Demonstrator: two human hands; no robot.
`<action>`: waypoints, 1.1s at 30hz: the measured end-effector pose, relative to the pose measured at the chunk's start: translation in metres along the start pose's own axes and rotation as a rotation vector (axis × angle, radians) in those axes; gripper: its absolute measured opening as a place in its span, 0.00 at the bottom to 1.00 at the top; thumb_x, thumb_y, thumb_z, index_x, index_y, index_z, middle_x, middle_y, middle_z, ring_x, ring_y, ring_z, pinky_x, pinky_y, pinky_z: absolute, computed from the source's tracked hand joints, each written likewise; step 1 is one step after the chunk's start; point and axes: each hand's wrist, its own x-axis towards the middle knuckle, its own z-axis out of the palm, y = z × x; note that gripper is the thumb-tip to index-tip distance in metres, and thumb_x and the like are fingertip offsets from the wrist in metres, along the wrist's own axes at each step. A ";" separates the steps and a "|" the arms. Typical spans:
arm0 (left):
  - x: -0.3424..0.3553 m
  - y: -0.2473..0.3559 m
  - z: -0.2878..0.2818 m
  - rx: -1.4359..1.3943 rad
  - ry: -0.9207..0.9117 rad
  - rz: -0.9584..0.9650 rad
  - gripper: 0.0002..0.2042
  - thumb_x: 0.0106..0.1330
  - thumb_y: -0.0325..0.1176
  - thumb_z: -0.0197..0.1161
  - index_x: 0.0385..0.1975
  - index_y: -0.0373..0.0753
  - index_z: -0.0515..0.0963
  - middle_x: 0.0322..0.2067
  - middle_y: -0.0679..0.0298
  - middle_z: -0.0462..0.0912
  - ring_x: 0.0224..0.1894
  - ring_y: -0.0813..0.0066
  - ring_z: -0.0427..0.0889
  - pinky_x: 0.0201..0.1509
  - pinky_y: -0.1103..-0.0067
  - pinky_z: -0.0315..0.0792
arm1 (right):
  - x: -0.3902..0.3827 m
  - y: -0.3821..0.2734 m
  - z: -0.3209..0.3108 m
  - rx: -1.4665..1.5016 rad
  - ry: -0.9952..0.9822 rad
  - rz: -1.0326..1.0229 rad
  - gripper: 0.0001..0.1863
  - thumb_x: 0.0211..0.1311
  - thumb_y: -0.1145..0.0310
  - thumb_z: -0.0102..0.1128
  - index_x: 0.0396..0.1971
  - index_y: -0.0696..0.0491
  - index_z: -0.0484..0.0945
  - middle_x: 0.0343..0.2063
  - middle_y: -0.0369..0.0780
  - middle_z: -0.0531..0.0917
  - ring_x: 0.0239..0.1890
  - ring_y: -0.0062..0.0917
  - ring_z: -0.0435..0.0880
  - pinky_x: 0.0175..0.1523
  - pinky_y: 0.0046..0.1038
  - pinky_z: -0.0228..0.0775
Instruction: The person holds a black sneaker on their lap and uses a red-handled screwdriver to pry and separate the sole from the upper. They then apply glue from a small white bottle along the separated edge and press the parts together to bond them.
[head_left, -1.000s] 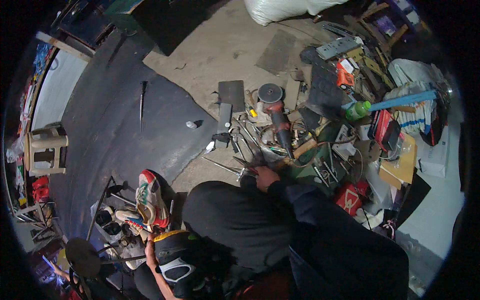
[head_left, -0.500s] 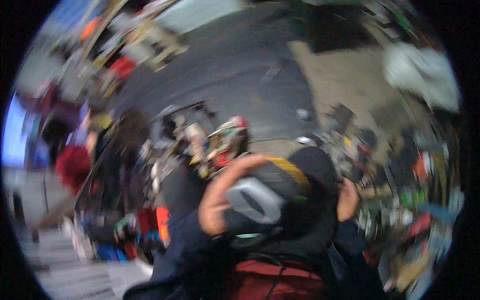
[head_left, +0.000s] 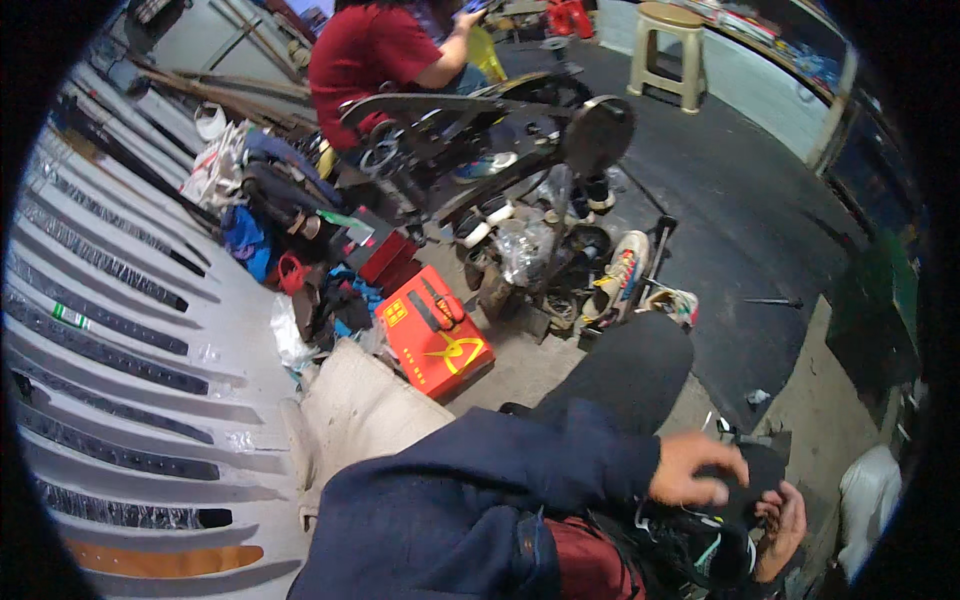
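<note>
My left hand (head_left: 695,468) is raised over my lap at the lower right, thumb and fingers bent but apart, with nothing visible between them. Just beyond it, my right hand (head_left: 783,525) has its fingers loosely curled and spread, beside a dark shoe (head_left: 722,555) with a pale teal edge. That shoe lies low between my hands and is partly in shadow. I cannot tell whether the right palm touches it. Dark navy sleeves cover my arms, and a dark red cloth (head_left: 592,560) lies across my lap.
A hand-cranked machine (head_left: 480,110) stands ahead, with several shoes (head_left: 620,272) beneath it. An orange-red shoebox (head_left: 437,335) sits left of my knee. A person in a red shirt (head_left: 365,65) sits beyond. Belts (head_left: 120,440) line the left side; a stool (head_left: 667,55) stands far right.
My view has swung left and is sharper. Earlier, both hands were around a dark shoe with a grey patch; now they are apart, lower right, the shoe low between them.
</note>
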 end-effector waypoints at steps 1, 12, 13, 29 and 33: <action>-0.021 -0.007 -0.027 0.012 0.143 -0.048 0.15 0.73 0.39 0.66 0.54 0.39 0.83 0.45 0.56 0.88 0.48 0.62 0.88 0.56 0.67 0.79 | 0.000 0.000 -0.002 -0.020 0.050 0.031 0.26 0.85 0.54 0.50 0.67 0.60 0.74 0.49 0.44 0.85 0.49 0.24 0.83 0.54 0.25 0.73; -0.377 -0.195 -0.315 0.659 1.897 -0.953 0.11 0.66 0.39 0.70 0.42 0.40 0.83 0.40 0.55 0.89 0.46 0.56 0.89 0.50 0.62 0.81 | 0.017 -0.018 0.000 -0.360 0.147 0.149 0.27 0.85 0.53 0.49 0.64 0.62 0.77 0.42 0.41 0.87 0.37 0.21 0.83 0.41 0.23 0.73; -0.407 -0.202 -0.327 0.697 1.876 -1.115 0.15 0.66 0.40 0.70 0.47 0.40 0.82 0.44 0.53 0.89 0.50 0.54 0.88 0.54 0.61 0.80 | 0.018 -0.022 0.002 -0.394 0.155 0.115 0.26 0.85 0.55 0.50 0.63 0.62 0.77 0.43 0.41 0.87 0.37 0.22 0.84 0.40 0.23 0.74; -0.460 -0.188 -0.368 0.357 1.749 -1.401 0.24 0.63 0.43 0.76 0.51 0.32 0.78 0.48 0.47 0.87 0.52 0.49 0.88 0.58 0.60 0.82 | 0.047 -0.070 0.005 -0.713 0.525 0.096 0.23 0.80 0.54 0.61 0.56 0.60 0.85 0.51 0.47 0.89 0.48 0.37 0.85 0.54 0.41 0.77; -0.466 -0.187 -0.332 0.135 1.634 -1.055 0.22 0.64 0.41 0.75 0.50 0.34 0.78 0.46 0.49 0.87 0.50 0.52 0.88 0.56 0.62 0.82 | 0.060 -0.063 -0.008 -0.558 0.355 0.099 0.20 0.84 0.64 0.52 0.67 0.58 0.76 0.64 0.39 0.80 0.63 0.28 0.80 0.66 0.30 0.71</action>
